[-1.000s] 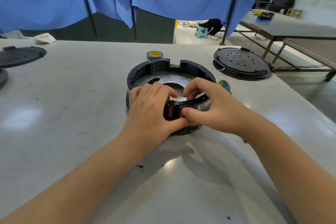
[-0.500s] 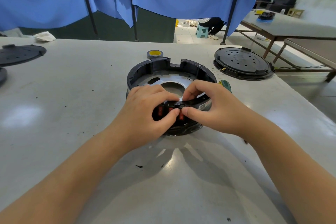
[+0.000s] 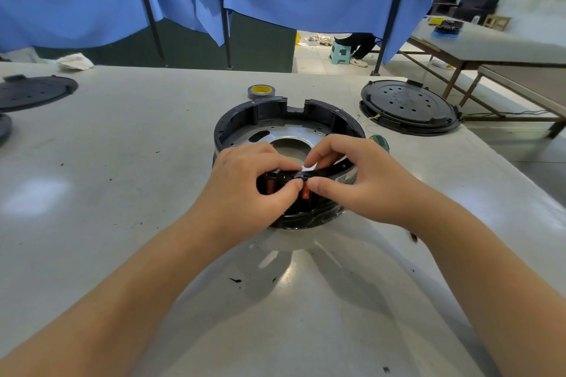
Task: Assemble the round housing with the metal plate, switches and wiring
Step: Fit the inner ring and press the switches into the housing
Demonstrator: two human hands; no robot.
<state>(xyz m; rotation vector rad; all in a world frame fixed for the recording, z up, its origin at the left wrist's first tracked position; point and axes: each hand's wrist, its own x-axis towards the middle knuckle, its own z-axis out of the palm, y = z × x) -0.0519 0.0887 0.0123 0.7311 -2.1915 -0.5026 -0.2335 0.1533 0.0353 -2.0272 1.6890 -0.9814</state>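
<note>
Housing (image 3: 242, 119) near rim and red switches (image 3: 269, 187) half-hidden under both hands.

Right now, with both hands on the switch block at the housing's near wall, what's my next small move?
Probably press it home: the left hand and right hand pinch the red switches at the round housing wall, seemingly unseated.

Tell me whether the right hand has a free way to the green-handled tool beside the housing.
Probably yes. The green-handled tool lies on the table just beyond the right hand, outside the housing wall, with nothing over it. The hand would first have to let go of the housing's near rim.
</note>
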